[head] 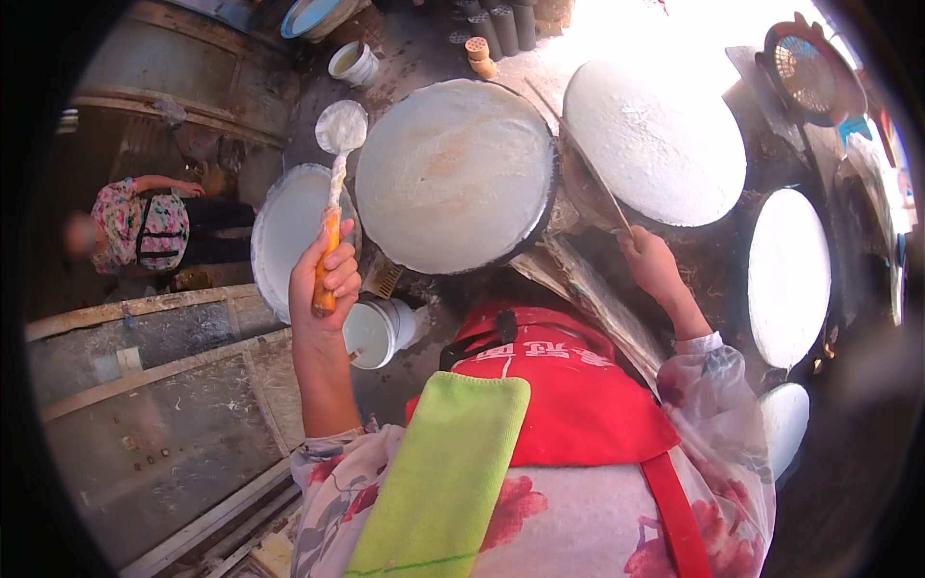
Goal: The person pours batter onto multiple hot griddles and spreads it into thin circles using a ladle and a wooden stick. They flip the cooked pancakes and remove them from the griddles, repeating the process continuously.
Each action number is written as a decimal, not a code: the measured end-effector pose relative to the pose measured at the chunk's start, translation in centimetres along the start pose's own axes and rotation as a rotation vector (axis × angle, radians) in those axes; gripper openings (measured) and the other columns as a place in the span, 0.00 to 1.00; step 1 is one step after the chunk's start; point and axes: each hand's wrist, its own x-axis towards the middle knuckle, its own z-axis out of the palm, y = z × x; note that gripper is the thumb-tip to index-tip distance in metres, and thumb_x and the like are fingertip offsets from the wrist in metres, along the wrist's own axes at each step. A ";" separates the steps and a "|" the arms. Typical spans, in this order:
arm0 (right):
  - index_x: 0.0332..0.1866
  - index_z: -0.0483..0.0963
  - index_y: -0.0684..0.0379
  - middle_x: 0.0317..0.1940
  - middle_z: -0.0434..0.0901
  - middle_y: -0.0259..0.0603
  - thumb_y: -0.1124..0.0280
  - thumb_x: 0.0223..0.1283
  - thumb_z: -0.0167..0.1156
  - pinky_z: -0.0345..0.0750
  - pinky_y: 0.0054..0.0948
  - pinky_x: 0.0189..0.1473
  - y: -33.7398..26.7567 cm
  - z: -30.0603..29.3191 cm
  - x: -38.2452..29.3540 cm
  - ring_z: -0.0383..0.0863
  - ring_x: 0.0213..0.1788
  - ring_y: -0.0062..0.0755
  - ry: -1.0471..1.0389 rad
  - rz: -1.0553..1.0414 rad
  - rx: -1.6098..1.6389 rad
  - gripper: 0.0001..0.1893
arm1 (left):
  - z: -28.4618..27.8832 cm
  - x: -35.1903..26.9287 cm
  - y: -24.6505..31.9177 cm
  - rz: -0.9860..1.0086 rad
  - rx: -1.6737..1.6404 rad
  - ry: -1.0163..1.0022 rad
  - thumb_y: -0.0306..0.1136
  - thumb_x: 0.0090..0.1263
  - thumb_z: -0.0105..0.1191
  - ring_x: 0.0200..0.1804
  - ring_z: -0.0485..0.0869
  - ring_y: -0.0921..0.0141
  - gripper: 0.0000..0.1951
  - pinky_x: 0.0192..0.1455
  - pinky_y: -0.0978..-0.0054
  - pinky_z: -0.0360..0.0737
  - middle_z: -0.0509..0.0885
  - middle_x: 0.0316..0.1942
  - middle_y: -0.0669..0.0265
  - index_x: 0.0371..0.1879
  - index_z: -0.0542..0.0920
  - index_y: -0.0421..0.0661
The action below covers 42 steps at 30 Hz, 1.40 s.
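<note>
My left hand [329,271] grips the orange handle of a ladle [341,128], raised over a wide basin of white liquid [289,224]. The ladle's round head and shaft are coated white. In my right hand [650,267] is the end of a long thin flat stick or blade [589,162], which slants away between two round surfaces. The nearer one, a dark-rimmed round griddle [455,173], bears a pale layer with tan patches in the middle. To its right lies a round surface [650,144] covered in brighter white.
More white rounds [789,278] curve along the right. A white bucket [372,332] stands below my left hand, another bucket [355,65] farther off. Perforated cylindrical briquettes [480,54] stand at the back. A fan [809,72] is at upper right. Another person [155,224] stands at left.
</note>
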 end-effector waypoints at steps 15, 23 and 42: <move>0.39 0.80 0.67 0.20 0.75 0.37 0.51 0.54 0.63 0.71 0.31 0.28 -10.3 2.2 24.3 0.74 0.23 0.29 -0.147 0.118 0.235 0.24 | -9.8 -1.3 7.1 0.057 -0.019 0.177 0.35 0.76 0.38 0.12 0.62 0.81 0.16 0.14 0.85 0.62 0.65 0.19 0.73 0.54 0.70 0.37; 0.33 0.79 0.69 0.15 0.67 0.31 0.51 0.51 0.66 0.59 0.25 0.18 -11.6 1.5 22.4 0.64 0.15 0.21 -0.269 0.089 0.335 0.25 | -12.4 -1.6 7.8 0.062 -0.069 0.232 0.35 0.76 0.39 0.12 0.61 0.82 0.16 0.13 0.85 0.61 0.65 0.19 0.73 0.55 0.69 0.36; 0.33 0.77 0.67 0.24 0.78 0.34 0.67 0.56 0.59 0.70 0.20 0.34 -21.3 2.0 10.4 0.73 0.28 0.17 0.108 -0.037 0.312 0.11 | -15.4 -2.3 12.8 -0.032 0.145 0.057 0.36 0.74 0.42 0.14 0.64 0.81 0.15 0.15 0.83 0.62 0.67 0.20 0.74 0.52 0.71 0.40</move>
